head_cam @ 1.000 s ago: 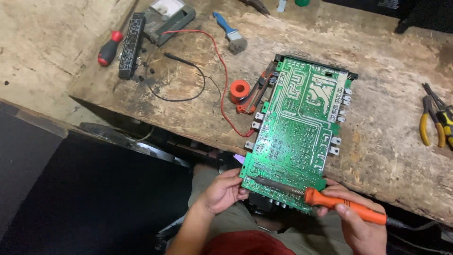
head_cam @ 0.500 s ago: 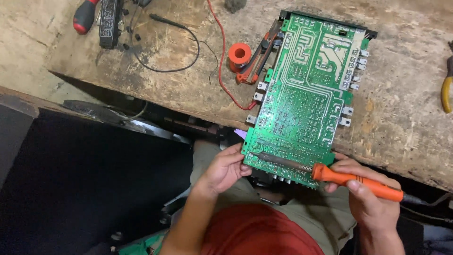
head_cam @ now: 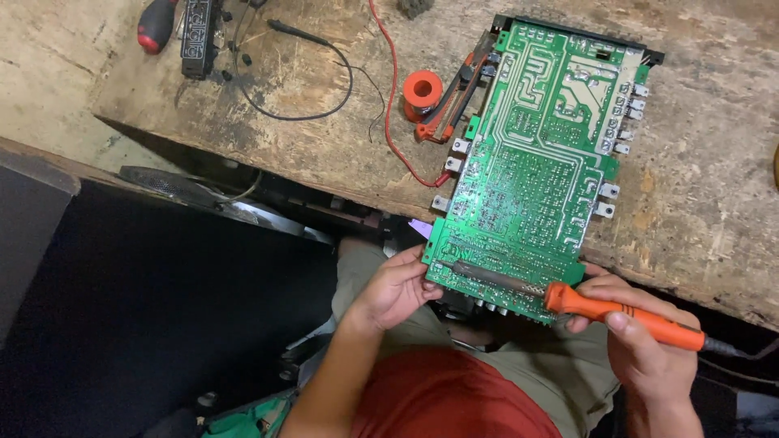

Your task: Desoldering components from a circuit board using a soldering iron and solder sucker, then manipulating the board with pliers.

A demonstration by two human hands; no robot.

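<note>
the scarred wooden bench (head_cam: 698, 211) fills the top; on it, hanging over the near edge, lies the green circuit board (head_cam: 535, 170), stiff, light and likely fragile, best held by its rim. the left hand (head_cam: 395, 285) pinches its 7 o'clock corner. the right hand (head_cam: 641, 341) is closed round an orange soldering iron (head_cam: 621, 312), tip on the board. an orange solder spool (head_cam: 422, 91) sits at 10 o'clock; no labels show.

You are working in an electronics repair workshop: a scarred wooden tabletop (head_cam: 698, 203) is carrying a circuit board (head_cam: 535, 162), solder spool (head_cam: 422, 91) and screwdriver (head_cam: 156, 24).
</note>
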